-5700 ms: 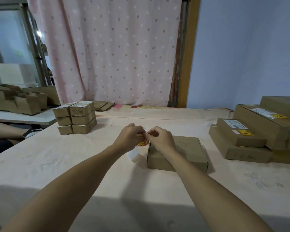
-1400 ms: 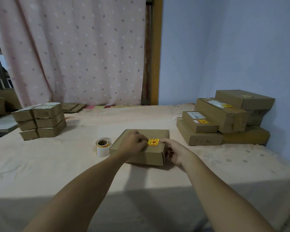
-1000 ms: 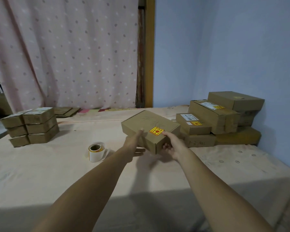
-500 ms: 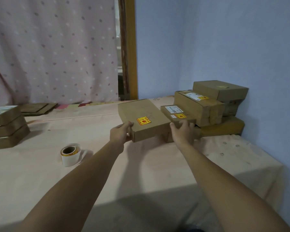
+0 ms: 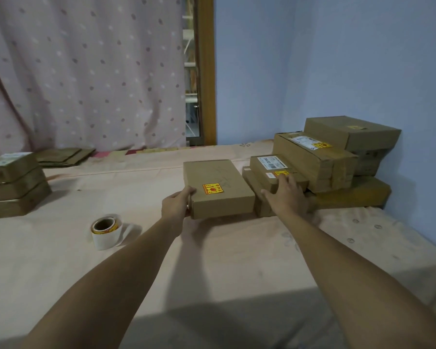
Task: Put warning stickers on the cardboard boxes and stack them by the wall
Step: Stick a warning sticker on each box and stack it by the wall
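Cardboard box, flat and brown, sits at the middle of the head view, over a pale peach tablecloth. 1 yellow and red warning sticker is stuck on its top, near the front left corner. The left hand grips that corner, thumb on the top edge, the other fingers hidden by the box. Whether the box rests on the tablecloth or hangs just above it cannot be told. Its right side is just beside a pile of stickered boxes set against the blue wall. The right hand lies with fingers spread and nearly straight on the 2 lowest front boxes of that pile, holding nothing, and hides part of them. Left of the arms, a sticker roll sits on the tablecloth. Farther left stands a stack of small boxes, with flattened cardboard behind it. A pink dotted curtain and a wooden door frame fill the background.
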